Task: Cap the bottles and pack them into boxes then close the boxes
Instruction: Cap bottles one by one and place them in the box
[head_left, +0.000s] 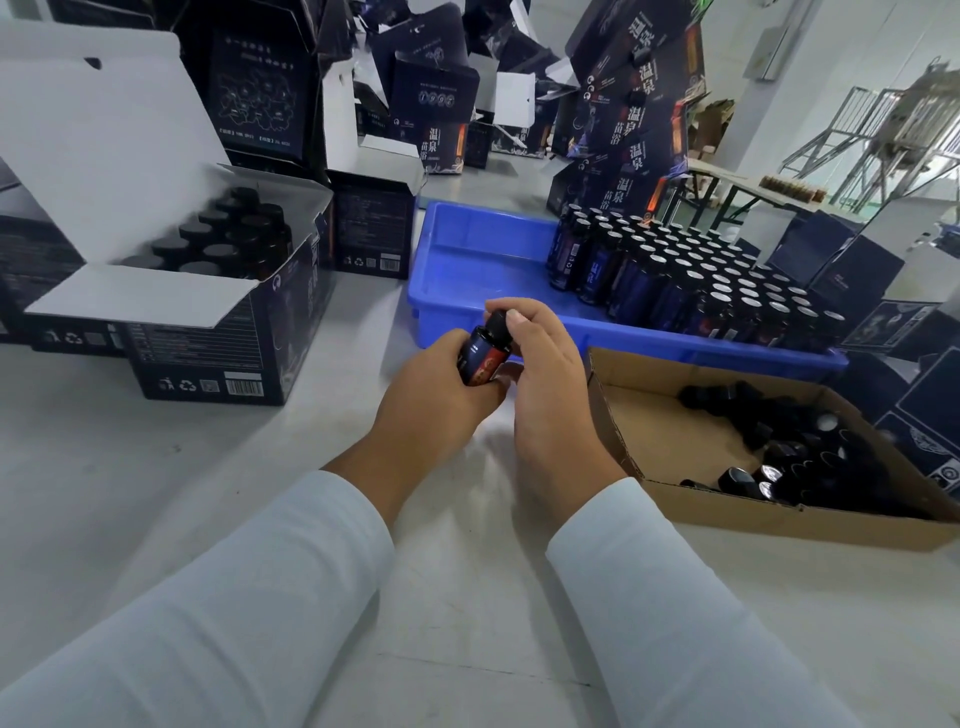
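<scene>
Left hand (431, 400) grips a bottle (480, 358) mid-frame; right hand (540, 374) pinches its cap (496, 319). Capping seems underway. Next, probably the box (208, 312) at left.

We can read 温泉苗浴 in pale characters on the stacked dark cartons (641, 111) at upper right, and again on a small carton (440, 148) at top centre. Print on the open box (228, 364) at left is too small for us.

dark bottle (482, 358) tilted, black cap (496, 322) on, held above table.
</scene>
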